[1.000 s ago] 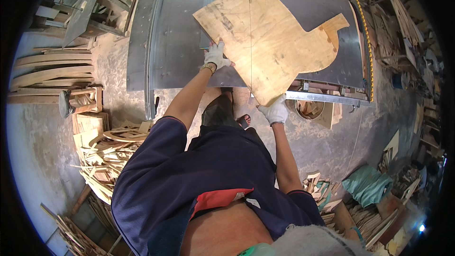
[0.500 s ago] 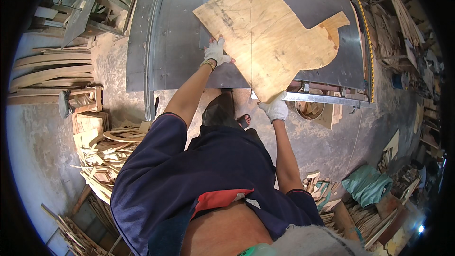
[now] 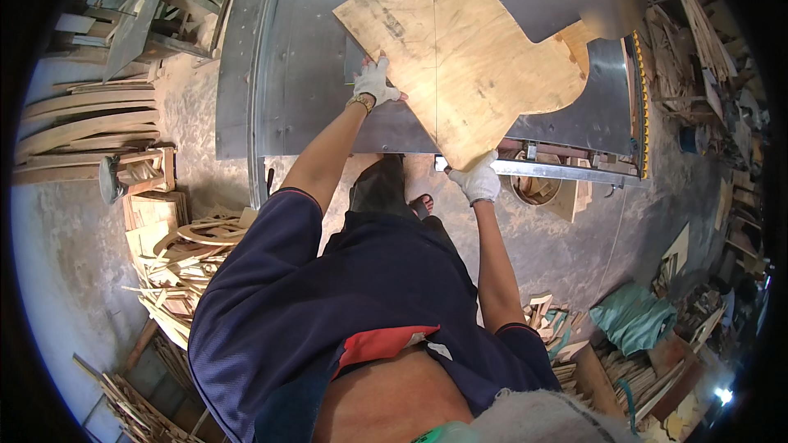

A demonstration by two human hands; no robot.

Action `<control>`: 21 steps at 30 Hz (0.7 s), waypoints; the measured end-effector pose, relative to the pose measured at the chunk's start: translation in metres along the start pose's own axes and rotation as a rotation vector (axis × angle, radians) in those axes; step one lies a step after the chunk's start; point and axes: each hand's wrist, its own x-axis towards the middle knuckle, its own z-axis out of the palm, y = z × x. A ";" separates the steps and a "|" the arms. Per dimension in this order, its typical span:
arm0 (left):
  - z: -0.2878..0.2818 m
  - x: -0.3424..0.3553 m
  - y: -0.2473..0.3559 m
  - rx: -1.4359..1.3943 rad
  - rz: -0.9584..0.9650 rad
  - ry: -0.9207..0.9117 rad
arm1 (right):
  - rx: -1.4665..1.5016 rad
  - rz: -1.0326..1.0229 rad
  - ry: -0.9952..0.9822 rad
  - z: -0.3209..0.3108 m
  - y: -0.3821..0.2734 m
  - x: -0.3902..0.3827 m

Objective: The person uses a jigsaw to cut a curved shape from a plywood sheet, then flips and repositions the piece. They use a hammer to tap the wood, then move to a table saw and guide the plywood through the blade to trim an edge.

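Observation:
A light brown plywood panel [image 3: 468,57] lies at a slant on a grey metal machine table [image 3: 308,57]. One straight pencil line runs down it, and its right part is cut in curves. My left hand [image 3: 375,84], in a pale fingerless glove, holds the panel's left edge, fingers and thumb apart along it. At the near corner, which overhangs the table's front edge, my gloved right hand [image 3: 478,180] is closed round the wood; some of its fingers are hidden. A curved wooden strip [image 3: 577,41] shows at the panel's right end, partly covered by a blurred shape.
A metal rail [image 3: 558,169] runs along the table's front right, with a yellow toothed strip [image 3: 641,107] at the right side. Wood offcuts [image 3: 176,287] are heaped on the floor at left. Curved boards [image 3: 90,119] are stacked beyond them. A green sack [image 3: 634,318] lies at lower right.
The panel has shifted very slightly up and to the right with both hands still on it. A blurred brownish shape has come in at the upper right, over the curved strip's tip.

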 end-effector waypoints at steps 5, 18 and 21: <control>-0.006 0.006 0.003 0.008 -0.021 -0.026 | -0.016 -0.028 0.067 0.005 0.000 0.008; -0.014 0.024 0.003 0.028 -0.020 -0.022 | -0.013 -0.033 0.046 -0.003 -0.011 0.020; -0.016 0.027 0.004 0.021 -0.018 -0.031 | -0.018 -0.042 0.076 -0.003 -0.013 0.024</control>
